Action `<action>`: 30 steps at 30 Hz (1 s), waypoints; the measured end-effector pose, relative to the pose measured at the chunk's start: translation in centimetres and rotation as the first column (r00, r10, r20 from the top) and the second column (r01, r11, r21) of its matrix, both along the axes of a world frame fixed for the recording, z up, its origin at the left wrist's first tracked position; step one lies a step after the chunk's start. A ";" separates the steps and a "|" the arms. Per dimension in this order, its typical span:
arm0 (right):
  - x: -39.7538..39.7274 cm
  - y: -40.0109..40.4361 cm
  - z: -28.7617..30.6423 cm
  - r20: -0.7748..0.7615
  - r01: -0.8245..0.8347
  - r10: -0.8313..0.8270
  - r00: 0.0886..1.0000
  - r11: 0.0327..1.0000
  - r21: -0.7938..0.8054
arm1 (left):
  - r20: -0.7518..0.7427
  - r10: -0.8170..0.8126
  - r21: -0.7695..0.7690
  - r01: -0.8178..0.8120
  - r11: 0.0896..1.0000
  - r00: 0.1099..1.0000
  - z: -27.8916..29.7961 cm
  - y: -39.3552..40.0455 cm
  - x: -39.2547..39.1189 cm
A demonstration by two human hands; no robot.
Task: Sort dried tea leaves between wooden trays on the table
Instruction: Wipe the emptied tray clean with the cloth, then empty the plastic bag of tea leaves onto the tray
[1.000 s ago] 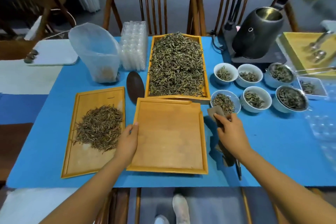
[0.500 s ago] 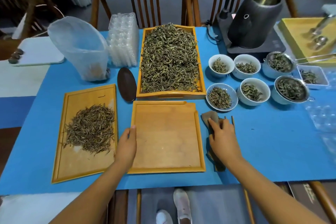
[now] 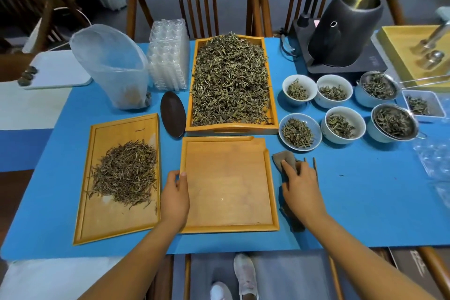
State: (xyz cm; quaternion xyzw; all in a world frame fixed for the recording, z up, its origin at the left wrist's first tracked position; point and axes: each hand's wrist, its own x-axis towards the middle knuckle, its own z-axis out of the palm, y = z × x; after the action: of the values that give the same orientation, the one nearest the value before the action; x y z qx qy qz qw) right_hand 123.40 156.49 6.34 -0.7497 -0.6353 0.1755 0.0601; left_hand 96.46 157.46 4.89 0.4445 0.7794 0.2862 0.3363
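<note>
Both forearms were bare, with no sleeves, rings or watch; white sneakers showed at the frame's bottom centre

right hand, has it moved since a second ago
Yes. The right hand has drawn back toward the person, away from the saucer of leaves, and now presses the brown cloth flat on the table.

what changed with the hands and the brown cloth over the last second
The right hand has lowered the brown cloth from a raised pinch to lie on the blue mat beside the empty tray, and now rests on it. The left hand still holds that tray's left edge. Trays, tea and bowls lie as before.
</note>
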 end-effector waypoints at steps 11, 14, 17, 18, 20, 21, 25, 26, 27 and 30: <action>-0.1 0.1 -0.3 0.006 0.003 -0.003 1.000 1.000 -0.001 | 0.054 0.100 0.029 -0.102 0.994 0.994 0.3 0.7 0.0; -0.1 0.1 -0.3 0.008 0.004 -0.004 1.000 1.000 -0.003 | 0.054 0.104 0.025 -0.106 0.994 0.993 0.2 0.7 -0.1; -0.2 0.1 -0.4 0.004 0.009 -0.009 1.000 1.000 -0.001 | 0.059 0.103 0.027 -0.105 0.994 0.993 0.1 0.8 -0.2; -0.2 0.1 -0.4 0.004 0.011 -0.011 1.000 1.000 0.000 | 0.064 0.101 0.028 -0.103 0.994 0.993 0.1 0.8 -0.2; -0.2 0.1 -0.4 0.005 0.012 -0.012 1.000 1.000 -0.001 | 0.062 0.092 0.028 -0.094 0.995 0.994 -0.1 0.8 -0.3; -0.2 0.1 -0.4 0.005 0.013 -0.013 1.000 1.000 -0.001 | 0.059 0.086 0.027 -0.088 0.996 0.995 -0.2 0.8 -0.4; -0.3 0.1 -0.4 0.006 0.017 -0.017 1.000 1.000 0.003 | 0.051 0.067 0.022 -0.068 0.997 0.996 -0.5 0.8 -0.7; -0.3 0.1 -0.3 0.007 0.016 -0.016 1.000 1.000 0.003 | 0.051 0.063 0.019 -0.064 0.998 0.997 -0.5 0.9 -0.8; -0.3 0.0 -0.2 0.006 0.018 -0.018 1.000 1.000 0.002 | 0.052 0.060 0.015 -0.061 0.998 0.997 -0.4 0.9 -0.8; -0.5 0.1 0.7 0.041 0.039 -0.040 0.998 0.999 0.018 | 0.040 0.046 0.012 -0.047 0.999 0.998 0.2 1.2 -1.3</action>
State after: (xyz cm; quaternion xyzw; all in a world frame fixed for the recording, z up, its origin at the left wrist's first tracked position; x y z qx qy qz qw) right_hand 122.85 156.64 7.03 -0.7651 -0.6229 0.1533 0.0566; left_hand 95.18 158.65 5.10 0.4226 0.7807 0.3078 0.3422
